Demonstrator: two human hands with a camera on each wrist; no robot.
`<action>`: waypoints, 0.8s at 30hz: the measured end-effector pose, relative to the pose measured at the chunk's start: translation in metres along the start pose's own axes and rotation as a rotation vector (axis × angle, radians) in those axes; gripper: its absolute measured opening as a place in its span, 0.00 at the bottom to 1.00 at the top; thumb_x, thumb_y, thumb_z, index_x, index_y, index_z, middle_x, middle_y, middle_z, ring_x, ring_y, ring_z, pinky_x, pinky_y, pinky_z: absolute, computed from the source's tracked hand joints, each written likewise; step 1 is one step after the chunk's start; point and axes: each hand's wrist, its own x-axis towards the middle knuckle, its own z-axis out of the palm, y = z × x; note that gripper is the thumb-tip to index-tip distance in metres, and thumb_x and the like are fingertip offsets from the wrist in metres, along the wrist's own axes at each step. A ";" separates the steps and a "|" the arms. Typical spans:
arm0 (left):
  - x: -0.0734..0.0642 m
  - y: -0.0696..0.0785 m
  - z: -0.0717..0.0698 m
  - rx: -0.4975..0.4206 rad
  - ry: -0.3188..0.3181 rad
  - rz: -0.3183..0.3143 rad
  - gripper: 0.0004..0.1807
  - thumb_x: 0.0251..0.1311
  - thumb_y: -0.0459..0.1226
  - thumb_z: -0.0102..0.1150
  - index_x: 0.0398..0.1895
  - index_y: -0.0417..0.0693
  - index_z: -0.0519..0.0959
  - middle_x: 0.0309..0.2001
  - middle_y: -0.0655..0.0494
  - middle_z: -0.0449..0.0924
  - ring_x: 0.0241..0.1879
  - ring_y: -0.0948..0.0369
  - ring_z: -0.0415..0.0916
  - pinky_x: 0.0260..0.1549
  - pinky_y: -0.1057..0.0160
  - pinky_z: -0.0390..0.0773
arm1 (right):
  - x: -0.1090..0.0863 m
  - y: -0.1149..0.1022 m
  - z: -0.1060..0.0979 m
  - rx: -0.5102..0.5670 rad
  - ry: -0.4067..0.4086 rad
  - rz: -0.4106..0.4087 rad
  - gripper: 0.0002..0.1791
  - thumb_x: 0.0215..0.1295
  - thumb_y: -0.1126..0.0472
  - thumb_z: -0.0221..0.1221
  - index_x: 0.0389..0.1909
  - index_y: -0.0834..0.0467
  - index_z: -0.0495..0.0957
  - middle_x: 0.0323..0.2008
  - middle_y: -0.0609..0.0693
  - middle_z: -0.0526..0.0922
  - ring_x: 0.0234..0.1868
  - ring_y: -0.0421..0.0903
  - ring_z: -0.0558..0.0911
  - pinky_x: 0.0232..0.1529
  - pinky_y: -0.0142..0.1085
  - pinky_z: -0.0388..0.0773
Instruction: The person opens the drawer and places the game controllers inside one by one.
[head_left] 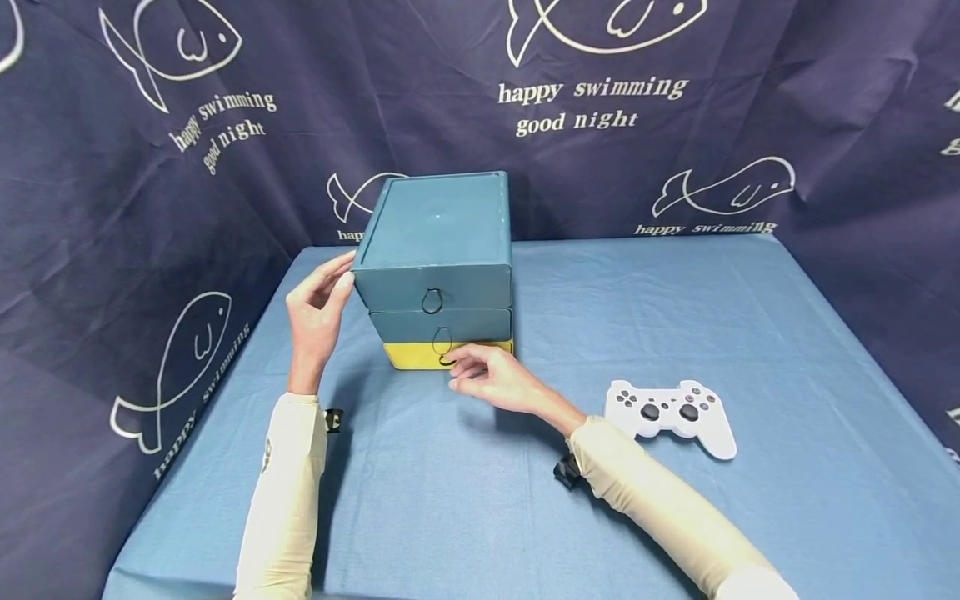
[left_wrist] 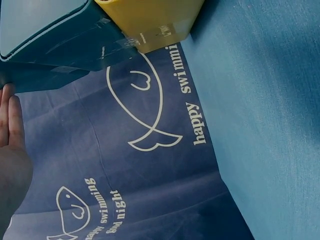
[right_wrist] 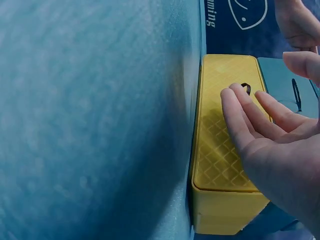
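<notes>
A stack of three drawer boxes stands at the back of the table, two teal boxes (head_left: 435,225) above a yellow drawer (head_left: 408,357). Black loop pulls hang on the fronts, one on the top teal box (head_left: 432,301). My left hand (head_left: 318,304) rests its fingers against the left side of the top box; in the left wrist view, straight fingers (left_wrist: 15,122) touch the teal wall. By the yellow front is my right hand (head_left: 495,377), fingertips close to its black loop (right_wrist: 246,88). Thumb and fingers stand apart there, and contact with the loop is unclear.
A white game controller (head_left: 670,414) lies on the blue tablecloth (head_left: 465,500), right of my right forearm. Dark blue curtains (head_left: 592,183) printed with fish and words hang behind the table and along both sides.
</notes>
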 end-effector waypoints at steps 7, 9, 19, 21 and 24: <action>0.000 0.001 0.000 -0.018 0.003 0.000 0.16 0.70 0.30 0.61 0.58 0.32 0.83 0.52 0.52 0.87 0.51 0.60 0.84 0.50 0.66 0.77 | 0.005 0.002 0.000 -0.016 -0.016 0.028 0.22 0.68 0.67 0.63 0.61 0.70 0.77 0.50 0.69 0.83 0.49 0.55 0.85 0.53 0.37 0.81; 0.000 0.001 0.000 -0.016 0.002 -0.001 0.16 0.70 0.30 0.61 0.58 0.32 0.83 0.52 0.52 0.87 0.51 0.60 0.84 0.50 0.66 0.77 | 0.006 0.002 0.001 -0.027 -0.022 0.041 0.22 0.68 0.66 0.64 0.61 0.70 0.77 0.50 0.68 0.83 0.49 0.54 0.85 0.53 0.36 0.80; 0.000 0.000 -0.001 -0.005 -0.003 -0.012 0.17 0.70 0.31 0.61 0.59 0.33 0.83 0.52 0.51 0.87 0.51 0.60 0.84 0.49 0.66 0.77 | 0.008 0.001 0.001 -0.090 -0.032 0.060 0.22 0.69 0.63 0.64 0.60 0.68 0.78 0.50 0.66 0.84 0.49 0.52 0.85 0.52 0.37 0.81; 0.000 0.000 -0.001 -0.004 -0.005 -0.012 0.17 0.70 0.31 0.61 0.59 0.33 0.82 0.52 0.52 0.87 0.51 0.60 0.84 0.49 0.66 0.77 | 0.007 0.002 0.002 -0.094 -0.033 0.059 0.22 0.69 0.63 0.64 0.60 0.68 0.78 0.50 0.66 0.84 0.49 0.52 0.85 0.52 0.38 0.81; 0.000 0.000 -0.001 -0.027 -0.004 -0.016 0.17 0.70 0.29 0.60 0.59 0.31 0.82 0.52 0.52 0.87 0.52 0.60 0.84 0.50 0.66 0.77 | 0.007 0.002 0.002 -0.090 -0.033 0.064 0.22 0.68 0.64 0.65 0.60 0.68 0.78 0.49 0.65 0.84 0.49 0.51 0.85 0.53 0.38 0.81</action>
